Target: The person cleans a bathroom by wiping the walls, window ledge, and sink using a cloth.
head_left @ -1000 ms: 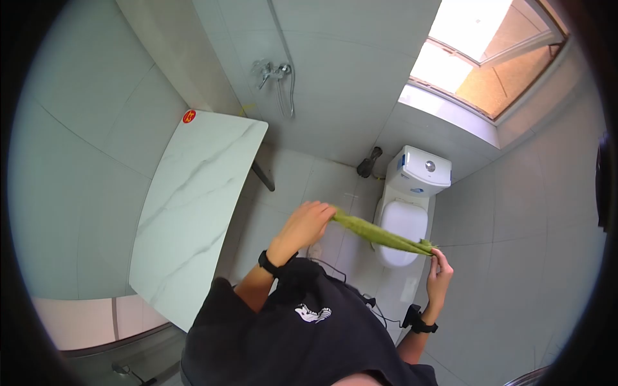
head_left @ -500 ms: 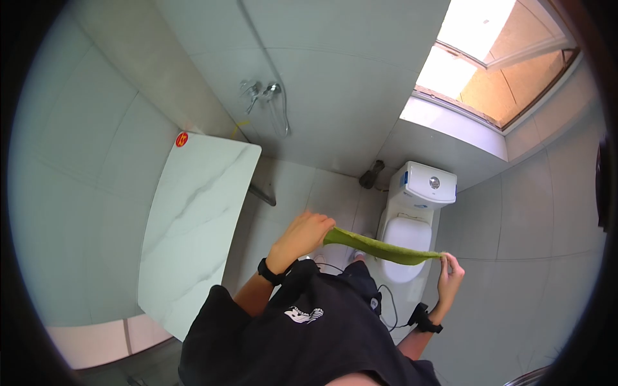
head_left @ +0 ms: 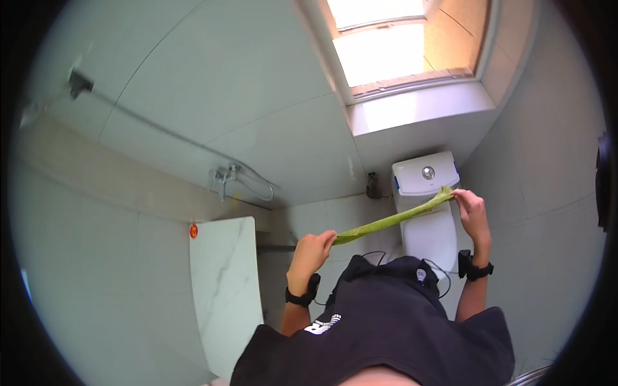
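A green cloth (head_left: 389, 222) is stretched into a narrow, slightly slanting strip between my two hands. My left hand (head_left: 310, 257) pinches its left end, with the fingers closed. On the other side, my right hand (head_left: 472, 211) grips the right end, held higher; a small corner of the cloth sticks up beside the fingers. The right end of the strip passes in front of the white toilet (head_left: 430, 239), above its closed lid. Black bands circle both wrists.
A marble-patterned white tabletop (head_left: 226, 289) stands to the left, a red sticker at its corner. Shower taps (head_left: 225, 177) with a hose are on the wall. Behind the toilet tank (head_left: 426, 174) is a window (head_left: 393, 55) with a sill. Dark cables hang near my waist.
The view has turned, bringing the window toward the middle. My right hand has risen with its end of the cloth, so the strip now slants up to the right and looks narrower.
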`<act>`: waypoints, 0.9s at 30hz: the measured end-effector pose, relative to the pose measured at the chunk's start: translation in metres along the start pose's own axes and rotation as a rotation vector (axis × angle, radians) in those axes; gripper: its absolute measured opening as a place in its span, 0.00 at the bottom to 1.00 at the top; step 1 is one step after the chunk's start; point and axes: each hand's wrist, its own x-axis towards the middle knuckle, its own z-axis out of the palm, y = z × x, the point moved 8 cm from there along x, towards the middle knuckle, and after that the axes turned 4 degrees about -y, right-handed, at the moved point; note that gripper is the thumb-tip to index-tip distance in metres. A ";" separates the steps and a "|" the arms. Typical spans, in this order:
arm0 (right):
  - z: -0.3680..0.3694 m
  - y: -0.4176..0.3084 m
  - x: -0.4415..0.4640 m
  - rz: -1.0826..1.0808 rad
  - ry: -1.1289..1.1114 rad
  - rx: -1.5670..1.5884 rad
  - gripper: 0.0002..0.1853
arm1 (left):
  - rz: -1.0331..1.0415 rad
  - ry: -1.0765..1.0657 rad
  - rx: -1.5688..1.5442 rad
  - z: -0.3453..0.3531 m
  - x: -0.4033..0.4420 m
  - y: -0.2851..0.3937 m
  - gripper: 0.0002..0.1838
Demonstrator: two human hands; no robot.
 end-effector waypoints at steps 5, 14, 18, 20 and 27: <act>-0.005 0.064 0.004 0.158 -0.082 -0.016 0.06 | -0.067 -0.116 -0.043 0.027 0.050 0.027 0.10; -0.027 0.128 0.000 0.353 0.086 0.207 0.07 | -0.093 -0.123 -0.150 0.058 0.109 0.065 0.09; -0.028 0.129 0.014 0.363 0.140 0.278 0.08 | -0.109 -0.085 -0.352 0.059 0.136 0.077 0.08; -0.029 0.133 0.018 0.364 0.221 0.330 0.09 | -0.077 -0.029 -0.488 0.058 0.147 0.082 0.08; -0.030 0.151 0.027 0.375 0.356 0.584 0.11 | -0.071 0.183 -0.727 0.056 0.177 0.072 0.07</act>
